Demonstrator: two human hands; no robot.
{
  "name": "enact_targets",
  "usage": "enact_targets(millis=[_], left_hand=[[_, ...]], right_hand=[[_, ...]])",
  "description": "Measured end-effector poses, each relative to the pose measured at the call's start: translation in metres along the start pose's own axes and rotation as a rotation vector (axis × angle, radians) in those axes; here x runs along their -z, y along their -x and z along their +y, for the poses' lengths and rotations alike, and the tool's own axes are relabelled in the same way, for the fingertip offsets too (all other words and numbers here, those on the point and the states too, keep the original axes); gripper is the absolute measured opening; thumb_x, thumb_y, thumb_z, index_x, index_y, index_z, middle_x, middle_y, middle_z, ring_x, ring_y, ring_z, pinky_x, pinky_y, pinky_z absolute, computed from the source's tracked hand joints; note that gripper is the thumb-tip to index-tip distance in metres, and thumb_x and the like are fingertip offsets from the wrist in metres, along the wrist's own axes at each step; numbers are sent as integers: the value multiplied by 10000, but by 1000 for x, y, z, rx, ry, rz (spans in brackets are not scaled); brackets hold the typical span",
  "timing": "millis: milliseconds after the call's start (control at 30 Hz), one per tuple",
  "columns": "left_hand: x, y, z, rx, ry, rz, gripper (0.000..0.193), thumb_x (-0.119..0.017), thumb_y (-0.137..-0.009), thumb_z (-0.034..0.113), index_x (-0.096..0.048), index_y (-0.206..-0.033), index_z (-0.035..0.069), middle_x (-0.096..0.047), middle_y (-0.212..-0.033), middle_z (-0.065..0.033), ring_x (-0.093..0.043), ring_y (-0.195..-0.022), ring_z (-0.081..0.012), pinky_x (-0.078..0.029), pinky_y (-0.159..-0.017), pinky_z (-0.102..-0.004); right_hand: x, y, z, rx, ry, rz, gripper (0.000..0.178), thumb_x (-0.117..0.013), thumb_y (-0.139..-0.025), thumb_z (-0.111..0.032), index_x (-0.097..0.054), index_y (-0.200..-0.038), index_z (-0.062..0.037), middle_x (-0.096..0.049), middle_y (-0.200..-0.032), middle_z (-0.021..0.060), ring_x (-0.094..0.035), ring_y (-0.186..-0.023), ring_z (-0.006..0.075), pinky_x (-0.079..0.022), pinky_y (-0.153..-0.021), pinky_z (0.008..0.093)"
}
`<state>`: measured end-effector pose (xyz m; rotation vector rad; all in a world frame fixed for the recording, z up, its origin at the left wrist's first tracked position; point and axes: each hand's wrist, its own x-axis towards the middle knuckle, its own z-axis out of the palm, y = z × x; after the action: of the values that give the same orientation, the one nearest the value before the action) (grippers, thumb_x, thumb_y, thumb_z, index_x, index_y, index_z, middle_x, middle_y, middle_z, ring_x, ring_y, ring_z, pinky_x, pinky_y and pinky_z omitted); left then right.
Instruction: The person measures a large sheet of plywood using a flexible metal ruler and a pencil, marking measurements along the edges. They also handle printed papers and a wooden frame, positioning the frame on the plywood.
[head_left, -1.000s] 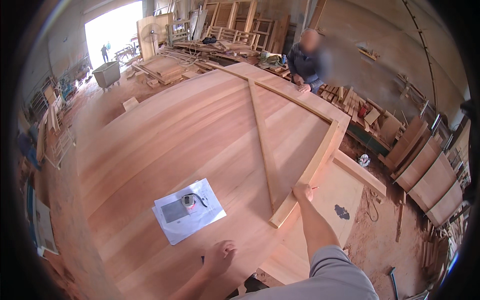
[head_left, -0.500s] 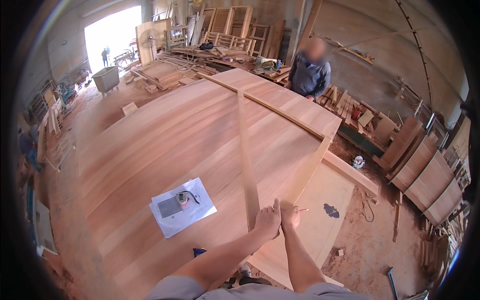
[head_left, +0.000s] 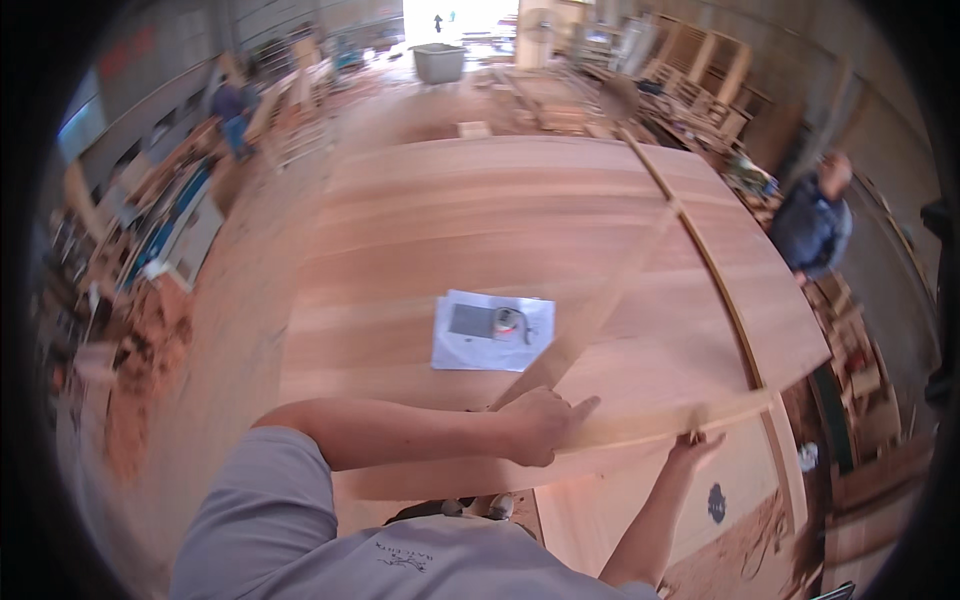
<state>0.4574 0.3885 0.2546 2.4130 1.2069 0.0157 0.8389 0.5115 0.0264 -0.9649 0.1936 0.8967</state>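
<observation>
The left hand point(head_left: 540, 425) lies on the near edge of a large wooden panel point(head_left: 500, 230), at the near end of a long thin wooden strip point(head_left: 600, 305) that runs diagonally away across the panel. Its fingers are curled together over the strip's end, with the forefinger point(head_left: 583, 407) stretched out toward the right along a second, shorter strip point(head_left: 670, 420) that lies across the panel's near right corner. The picture is blurred, so whether the hand truly grips the strip or only presses on it cannot be told.

The right hand point(head_left: 695, 448) is just right of the left hand, at the panel's near edge, its fingers loosely apart and touching the underside or edge of the short strip; no firm clasp shows.

A third, curved strip point(head_left: 715, 280) follows the panel's right edge, meeting the diagonal strip at the far right.

On the panel, just beyond the left hand, lies a white rectangular sheet of paper point(head_left: 490, 332) bearing a grey rectangular patch, with a small round tape measure point(head_left: 508, 323) resting on it.

Beyond the panel's right edge stands another person in a dark blue top point(head_left: 812, 225). A grey bin point(head_left: 438, 62) stands on the floor far beyond the panel.
</observation>
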Motion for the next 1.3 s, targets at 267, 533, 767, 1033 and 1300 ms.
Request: enact_targets(millis=[267, 533, 767, 1033, 1300], left_hand=[[-12, 110, 21, 51, -5, -75, 1012, -800, -723, 181, -267, -1547, -66, -700, -1022, -183, -662, -1034, -365, -451, -1006, -426], [-39, 212, 19, 3, 260, 268, 927, -797, -768, 183, -336, -1543, -32, -670, -1093, -223, -634, -1077, -395, -460, -986, -472], [-61, 302, 36, 26, 765, 542, 856, -789, -820, 57, -361, -1560, 7, -619, -1248, -210, -620, -1151, -338, -491, -1002, -411], [-147, 293, 55, 4, 1231, 922, 872, -762, -851, 15, -303, -1593, 11, -585, -1376, -165, -578, -1260, -225, -478, -1051, -354], [-202, 241, 71, -88, 1454, 1014, 996, -798, -850, 42, -176, -1628, 49, -564, -1393, -166, -558, -1300, -248, -474, -1071, -394]], right_hand=[[16, 128, 17, -166, 33, -153, 630, -622, -967, -561, -568, -1391, -98, -642, -1270, 118, -648, -1100, 294, -573, -914, 486], [-5, 204, -45, 69, 38, -594, 607, -593, -1014, -508, -549, -1408, -48, -638, -1280, 128, -637, -1137, 274, -561, -942, 440], [-99, 347, -80, 192, 106, -940, 539, -635, -1016, -411, -557, -1420, -62, -632, -1298, 97, -610, -1168, 202, -530, -959, 369], [-201, 501, -50, 151, 503, -1378, 478, -717, -981, -368, -629, -1290, -15, -724, -1057, 103, -715, -920, 211, -602, -788, 336], [-199, 612, 58, 377, 884, -1602, 612, -901, -809, -379, -663, -1089, 111, -696, -906, 108, -660, -733, 150, -542, -632, 285]])
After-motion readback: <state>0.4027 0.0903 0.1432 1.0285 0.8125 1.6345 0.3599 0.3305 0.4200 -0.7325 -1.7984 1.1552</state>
